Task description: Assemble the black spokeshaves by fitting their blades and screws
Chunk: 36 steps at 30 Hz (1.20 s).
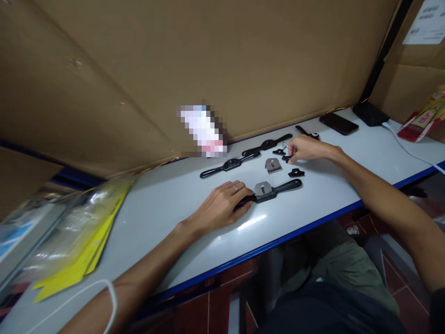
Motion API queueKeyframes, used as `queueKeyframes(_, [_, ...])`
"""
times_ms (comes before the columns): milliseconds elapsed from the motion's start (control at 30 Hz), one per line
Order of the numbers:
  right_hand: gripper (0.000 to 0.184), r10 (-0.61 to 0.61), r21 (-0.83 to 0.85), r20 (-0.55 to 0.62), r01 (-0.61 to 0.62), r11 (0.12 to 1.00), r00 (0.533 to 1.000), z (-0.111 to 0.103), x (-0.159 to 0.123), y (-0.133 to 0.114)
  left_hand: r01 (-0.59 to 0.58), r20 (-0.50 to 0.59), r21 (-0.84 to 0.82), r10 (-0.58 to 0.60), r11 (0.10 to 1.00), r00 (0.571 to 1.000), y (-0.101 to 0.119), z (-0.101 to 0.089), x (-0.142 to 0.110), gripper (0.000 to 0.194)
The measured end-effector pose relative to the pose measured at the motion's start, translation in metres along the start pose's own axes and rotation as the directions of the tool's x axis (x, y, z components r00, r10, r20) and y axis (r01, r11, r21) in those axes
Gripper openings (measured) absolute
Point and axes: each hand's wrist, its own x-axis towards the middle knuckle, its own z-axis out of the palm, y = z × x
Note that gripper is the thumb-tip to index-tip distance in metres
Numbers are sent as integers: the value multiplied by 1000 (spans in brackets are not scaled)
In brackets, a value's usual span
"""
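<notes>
White worktop with a blue edge here, big cardboard wall right behind it; my left hand is closed around the left handle of the nearest black two-handled tool, probably so it doesn't slide about, and a metal plate sits on its middle; my right hand is farther back, fingers bent down at a small black piece, though honestly can't tell if it's pinched or just touched; silver screws are right by those fingertips; two more small black pieces lie near, one either side, and loose metal plates rest between my hands, I guess so everything's within easy reach; two more black tools lie toward the back, maybe to leave working room up front

As for writing: the white label on the carton has barcodes and print too small to read; same with the red and yellow packet; the phone has a dark screen, no brand I can make out; the leaning item by the wall is pixelated, so nothing readable there either
</notes>
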Motion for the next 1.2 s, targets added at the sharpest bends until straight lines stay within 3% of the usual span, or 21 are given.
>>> queueKeyframes(367, [16, -6, 49, 5, 6, 999, 1000, -1, -1, -2, -67, -22, 66, 69, 996, 997, -3, 3, -2, 25])
queueKeyframes(933, [18, -10, -14, 2, 10, 1000, 1000, 0, -1, 3, -65, -12, 84, 66, 994, 998, -2, 2, -1, 28])
queueKeyframes(1200, [18, -6, -85, -43, 3, 996, 999, -2, -9, -17, -84, -23, 116, 87, 990, 996, 0, 0, 1, 28])
